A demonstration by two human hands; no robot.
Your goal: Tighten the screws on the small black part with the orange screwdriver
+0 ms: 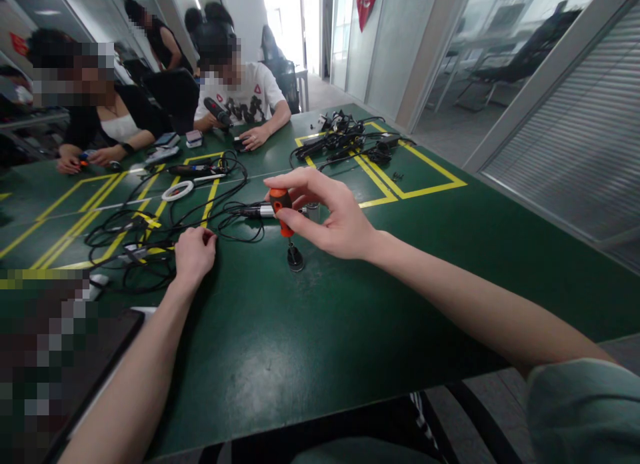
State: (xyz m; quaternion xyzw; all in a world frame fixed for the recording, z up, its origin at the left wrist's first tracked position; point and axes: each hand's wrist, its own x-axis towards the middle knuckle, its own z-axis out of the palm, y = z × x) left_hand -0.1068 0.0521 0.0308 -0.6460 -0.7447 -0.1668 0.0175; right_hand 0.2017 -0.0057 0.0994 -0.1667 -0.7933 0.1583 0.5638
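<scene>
My right hand (333, 214) pinches a small screwdriver with an orange and black handle (281, 207), held upright, its thin shaft pointing down onto a small round black part (295, 259) on the green table (300, 344). My left hand (194, 254) lies curled in a loose fist on the table, knuckles up, at the edge of a tangle of black cables (150, 234); what its fingers hold, if anything, is hidden. A slim black and silver tool (253, 211) lies just behind the screwdriver.
Yellow tape marks boxes on the table. A white ring (177, 191) lies among the cables. A heap of black cables and adapters (345, 141) sits at the far right box. Two people sit across, hands on the table. A dark tablet (100, 364) lies at my left.
</scene>
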